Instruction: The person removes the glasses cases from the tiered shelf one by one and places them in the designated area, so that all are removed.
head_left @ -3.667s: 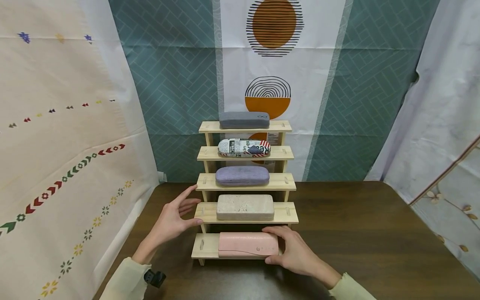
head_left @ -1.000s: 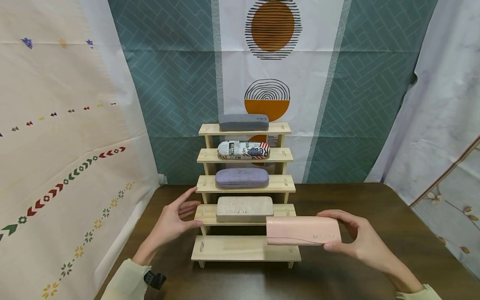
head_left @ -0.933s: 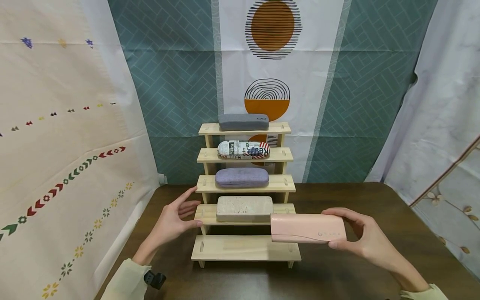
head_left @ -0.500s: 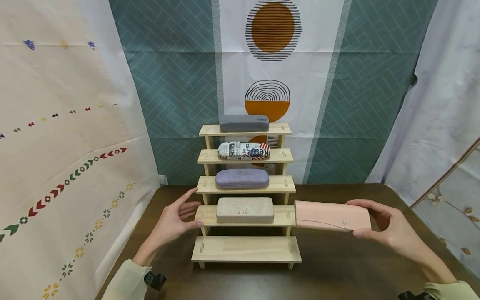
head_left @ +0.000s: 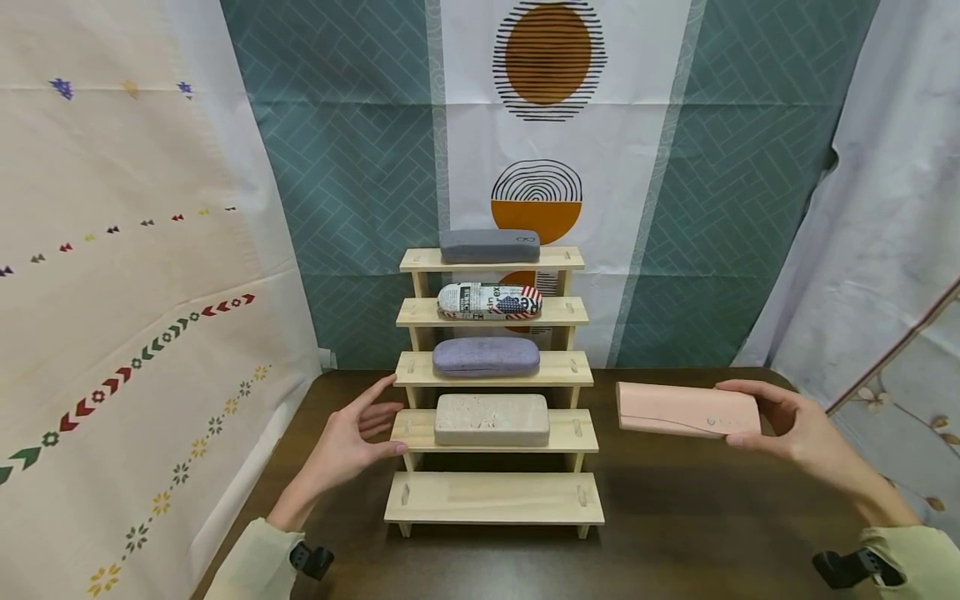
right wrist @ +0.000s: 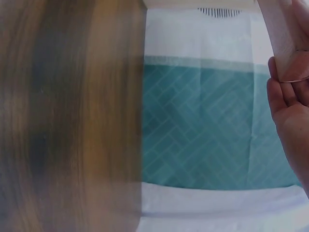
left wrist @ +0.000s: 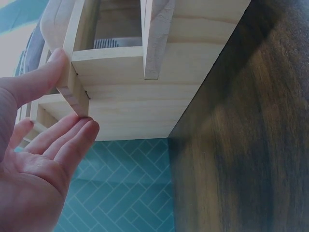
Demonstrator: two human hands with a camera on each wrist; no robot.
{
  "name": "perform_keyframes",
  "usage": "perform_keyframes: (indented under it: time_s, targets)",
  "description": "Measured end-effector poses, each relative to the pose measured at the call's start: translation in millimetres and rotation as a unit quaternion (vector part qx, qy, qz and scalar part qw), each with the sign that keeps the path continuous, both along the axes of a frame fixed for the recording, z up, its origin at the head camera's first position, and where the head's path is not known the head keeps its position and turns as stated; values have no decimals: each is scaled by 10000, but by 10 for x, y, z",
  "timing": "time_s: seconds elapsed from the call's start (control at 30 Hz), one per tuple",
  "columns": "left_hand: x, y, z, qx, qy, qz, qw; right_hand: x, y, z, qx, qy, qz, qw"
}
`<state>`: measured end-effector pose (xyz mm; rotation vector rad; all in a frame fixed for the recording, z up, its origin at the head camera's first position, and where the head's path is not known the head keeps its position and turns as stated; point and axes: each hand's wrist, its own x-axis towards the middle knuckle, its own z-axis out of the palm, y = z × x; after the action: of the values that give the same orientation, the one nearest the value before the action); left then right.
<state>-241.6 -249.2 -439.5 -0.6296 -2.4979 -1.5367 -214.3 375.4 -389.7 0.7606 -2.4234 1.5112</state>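
Note:
A stepped wooden display stand (head_left: pixel 493 498) stands on the table, its lowest board bare. At its left side, my left hand (head_left: pixel 347 442) holds the end of the second board from the bottom, thumb at the front edge and fingers behind. In the left wrist view the left hand (left wrist: pixel 43 159) pinches that board end (left wrist: pixel 75 92). My right hand (head_left: pixel 798 433) grips the right end of a pink glasses case (head_left: pixel 686 410), held in the air right of the stand. The right wrist view shows only part of the pink case (right wrist: pixel 282 38) and the fingers.
On the upper boards lie a beige glasses case (head_left: pixel 492 419), a purple case (head_left: pixel 486 357), a newsprint-patterned case (head_left: pixel 489 302) and a grey case (head_left: pixel 490 246). Dark wooden tabletop (head_left: pixel 675 517) surrounds the stand. Patterned cloth (head_left: pixel 345 167) hangs behind, with more cloth at both sides.
The right hand has taken the pink glasses case off the lowest board and moved it up and right, away from the stand. The left hand stays at the stand's left side.

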Motion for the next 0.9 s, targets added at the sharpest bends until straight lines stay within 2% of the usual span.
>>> perform_keyframes:
  time_s: [0.4,0.9]
  targets:
    - [5,5,-4,-40,-28,15,10000,-242,182,-138,301,-463,-577,9968]
    - [2,-3,10,-6,-25,7,10000,-513,287,-338,39,-592,-191,9981]
